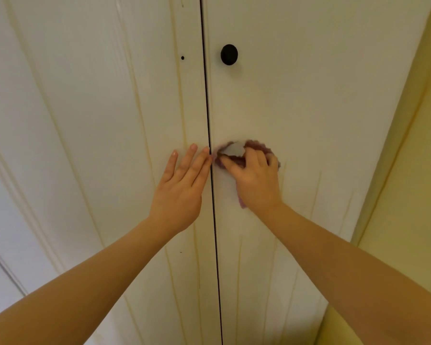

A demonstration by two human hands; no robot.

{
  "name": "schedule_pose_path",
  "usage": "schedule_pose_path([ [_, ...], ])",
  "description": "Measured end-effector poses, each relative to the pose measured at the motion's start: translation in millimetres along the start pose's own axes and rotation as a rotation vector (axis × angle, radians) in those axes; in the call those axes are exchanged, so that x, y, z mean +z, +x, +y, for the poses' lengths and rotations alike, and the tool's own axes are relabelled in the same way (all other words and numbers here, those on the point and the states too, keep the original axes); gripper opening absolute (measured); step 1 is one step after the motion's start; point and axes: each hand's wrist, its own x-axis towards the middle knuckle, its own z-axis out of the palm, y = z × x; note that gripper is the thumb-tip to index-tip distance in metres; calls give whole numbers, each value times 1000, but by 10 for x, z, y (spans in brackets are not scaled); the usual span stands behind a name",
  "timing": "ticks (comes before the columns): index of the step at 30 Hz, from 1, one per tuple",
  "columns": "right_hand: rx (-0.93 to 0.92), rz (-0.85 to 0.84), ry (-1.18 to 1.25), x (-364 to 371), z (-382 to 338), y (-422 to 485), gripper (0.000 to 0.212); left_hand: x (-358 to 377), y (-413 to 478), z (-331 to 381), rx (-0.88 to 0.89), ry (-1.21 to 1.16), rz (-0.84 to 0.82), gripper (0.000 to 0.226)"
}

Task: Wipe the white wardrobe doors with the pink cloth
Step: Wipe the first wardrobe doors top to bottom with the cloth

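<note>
The pink cloth (256, 145) lies bunched under the right hand (255, 180), pressed against the right door (309, 95) just beside the dark seam (206, 95) where the two doors meet. The fingers curl over the cloth and clutch it – its scalloped edge shows past the fingertips, and a small strip peeks out below the heel of the palm near the wrist. The left hand (182, 188) holds nothing: it rests flat on the left door (97, 108), fingers straight and close together, the fingertips touching the seam right next to the cloth.

Most of the cloth is hidden beneath the right hand. A pale grey patch (234, 148) sits among its folds by the thumb – whether it is a tag or a turned-over part, I cannot tell. A black knob (229, 54) sits on the right door, well above the cloth, and a small dark hole (182, 57) marks the left door at about the same height. The doors are closed, so the wardrobe's inside is out of sight. A yellow wall (408, 195) borders the right door.
</note>
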Motion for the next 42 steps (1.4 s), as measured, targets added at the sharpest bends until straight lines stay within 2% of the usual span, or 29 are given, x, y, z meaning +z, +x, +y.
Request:
schedule_pose_path([
  [1, -37, 33, -1, 17, -13, -81, 50, -2, 18, 16, -3, -2, 7, 51],
  [2, -108, 23, 13, 16, -5, -232, 39, -9, 35, 24, -7, -6, 13, 51],
  [4, -251, -75, 32, -30, 36, -674, 44, -49, 57, 29, -18, 0, 24, 50],
  [6, -290, -218, 28, -164, 175, -950, 53, -80, 77, 36, -19, 9, 43, 49],
  [7, -255, -250, 12, -240, 252, -970, 50, -86, 88, 55, -11, 7, 47, 50],
  [8, -183, -246, -8, -280, 333, -916, 55, -83, 103, 81, -2, 4, 48, 51],
  [10, 8, -233, -41, -318, 452, -681, 93, -49, 154, 159, 20, 2, 41, 53],
  [11, 107, -206, -40, -350, 481, -524, 100, -23, 186, 205, 35, 4, 31, 54],
  [15, 290, -126, 81, -452, 525, 71, 83, 80, 311, 340, 101, 19, -14, 54],
  [18, 254, -109, 45, -248, 405, -47, 57, 106, 335, 353, 93, 32, -42, 56],
  [22, 198, -207, 177, -68, 123, -820, 51, 100, 287, 343, 83, 19, -54, 56],
  [24, 188, -284, 234, -57, 114, -871, 46, 97, 286, 336, 98, 19, -60, 55],
  [28, 474, -198, 334, -98, 430, -39, 46, 173, 415, 351, 112, 40, -34, 56],
  [30, 587, -183, 370, -92, 501, 74, 48, 223, 477, 398, 111, 48, -9, 59],
  [32, 659, -252, 366, -41, 369, -287, 51, 262, 507, 450, 120, 37, -1, 62],
  [35, 698, -585, 339, -35, 62, -994, 46, 301, 517, 488, 129, 36, -14, 62],
  [36, 746, -586, 382, -49, 71, -1024, 47, 314, 526, 494, 137, 40, -20, 62],
  [38, 840, -417, 440, -49, 207, -710, 56, 337, 574, 492, 155, 41, -24, 62],
  [40, 925, -257, 486, -94, 366, -248, 54, 363, 624, 496, 167, 39, -23, 61],
  [42, 1003, -175, 543, -60, 442, -74, 48, 381, 654, 523, 163, 33, -29, 60],
])
